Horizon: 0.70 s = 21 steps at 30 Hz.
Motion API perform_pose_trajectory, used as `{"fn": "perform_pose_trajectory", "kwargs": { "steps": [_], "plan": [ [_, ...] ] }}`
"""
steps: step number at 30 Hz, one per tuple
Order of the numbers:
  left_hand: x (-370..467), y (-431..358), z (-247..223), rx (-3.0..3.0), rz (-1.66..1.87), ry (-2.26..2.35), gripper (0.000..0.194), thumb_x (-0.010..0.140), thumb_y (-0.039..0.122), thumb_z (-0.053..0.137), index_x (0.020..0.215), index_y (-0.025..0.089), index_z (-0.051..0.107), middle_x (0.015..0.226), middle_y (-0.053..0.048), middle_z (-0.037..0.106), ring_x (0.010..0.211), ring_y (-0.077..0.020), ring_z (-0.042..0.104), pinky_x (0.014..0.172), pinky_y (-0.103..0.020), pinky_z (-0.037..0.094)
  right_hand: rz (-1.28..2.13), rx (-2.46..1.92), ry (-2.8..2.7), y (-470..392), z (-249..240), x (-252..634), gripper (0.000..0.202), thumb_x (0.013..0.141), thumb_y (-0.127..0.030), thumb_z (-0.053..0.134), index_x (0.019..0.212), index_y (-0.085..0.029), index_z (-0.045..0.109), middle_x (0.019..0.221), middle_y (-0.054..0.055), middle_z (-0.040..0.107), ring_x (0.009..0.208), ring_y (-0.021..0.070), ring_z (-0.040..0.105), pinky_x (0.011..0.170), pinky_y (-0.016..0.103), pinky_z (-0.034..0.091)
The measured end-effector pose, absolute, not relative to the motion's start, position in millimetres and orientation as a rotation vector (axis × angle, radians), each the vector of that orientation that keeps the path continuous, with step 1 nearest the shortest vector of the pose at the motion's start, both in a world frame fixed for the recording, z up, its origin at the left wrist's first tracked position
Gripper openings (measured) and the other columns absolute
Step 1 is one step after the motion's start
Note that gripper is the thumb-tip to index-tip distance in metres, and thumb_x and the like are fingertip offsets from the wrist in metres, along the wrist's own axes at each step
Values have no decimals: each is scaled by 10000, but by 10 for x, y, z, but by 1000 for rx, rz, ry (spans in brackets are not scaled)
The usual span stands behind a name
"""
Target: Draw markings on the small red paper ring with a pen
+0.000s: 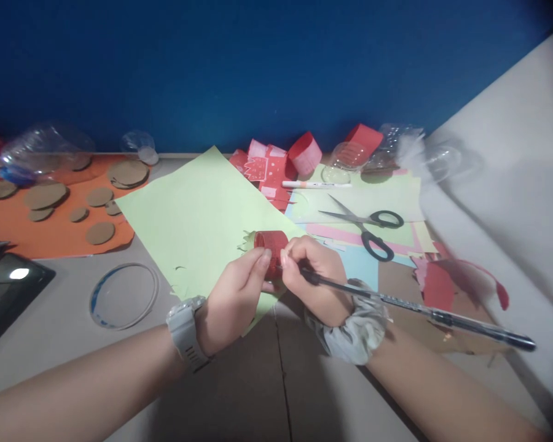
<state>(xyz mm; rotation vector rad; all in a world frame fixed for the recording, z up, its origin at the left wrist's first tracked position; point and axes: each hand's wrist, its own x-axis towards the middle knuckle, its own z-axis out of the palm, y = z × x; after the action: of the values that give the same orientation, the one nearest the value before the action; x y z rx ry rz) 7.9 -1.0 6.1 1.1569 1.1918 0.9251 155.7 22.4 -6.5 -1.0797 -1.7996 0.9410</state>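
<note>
Red ring [276,238]: hollow cylinder, between both hands above smooth green paper [188,209]; already formed, its finishing apparently incomplete.
Left hand [236,282]: thumb and fingers pinching the ring.
Right hand [316,267]: fingers grasping a slim, glossy pen [400,301] pointed toward it.
Cardboard discs [46,195]: cut round, matte brown.

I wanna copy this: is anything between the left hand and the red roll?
Nothing visible is. The left hand holds the red roll directly; the right hand, holding the pen, is on its other side.
</note>
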Motion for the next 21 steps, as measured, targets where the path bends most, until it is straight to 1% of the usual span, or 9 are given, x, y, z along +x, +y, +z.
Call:
{"fn": "perform_pose_trajectory", "kwargs": {
  "steps": [3, 10, 15, 19, 21],
  "plan": [
    [82, 1, 75, 1138, 911, 1203, 289, 986, 322, 417, 756, 187, 528, 735, 14, 550, 702, -118, 566, 669, -190, 543, 930, -1073, -1812, 228, -60, 1558, 264, 899, -200, 525, 675, -215, 387, 626, -49, 450, 577, 105, 414, 567, 248, 356],
    [95, 12, 61, 1132, 933, 1192, 284, 983, 305, 423, 748, 187, 531, 720, 19, 539, 700, -113, 564, 662, -178, 548, 930, -1063, -1805, 227, -60, 1557, 252, 887, -188, 530, 675, -216, 396, 623, -49, 453, 566, 103, 414, 550, 246, 356],
    [87, 13, 44, 1070, 969, 1180, 293, 971, 372, 463, 792, 171, 580, 750, 0, 583, 714, -132, 601, 652, -207, 566, 858, -988, -1734, 206, -42, 1551, 228, 859, -146, 535, 682, -218, 410, 636, -45, 492, 540, 95, 430, 519, 239, 358],
    [71, 14, 36, 1059, 960, 1171, 346, 974, 437, 459, 840, 166, 627, 785, -11, 643, 702, -136, 651, 632, -203, 559, 794, -805, -1775, 186, -3, 1550, 229, 813, -78, 528, 689, -221, 400, 638, -52, 509, 529, 87, 460, 522, 234, 370],
    [70, 6, 40, 1062, 964, 1176, 362, 975, 452, 453, 836, 168, 628, 776, -6, 645, 673, -128, 655, 628, -199, 554, 777, -772, -1795, 185, -2, 1552, 229, 806, -64, 534, 703, -223, 405, 650, -52, 514, 538, 88, 468, 529, 236, 373]
  ]
}}
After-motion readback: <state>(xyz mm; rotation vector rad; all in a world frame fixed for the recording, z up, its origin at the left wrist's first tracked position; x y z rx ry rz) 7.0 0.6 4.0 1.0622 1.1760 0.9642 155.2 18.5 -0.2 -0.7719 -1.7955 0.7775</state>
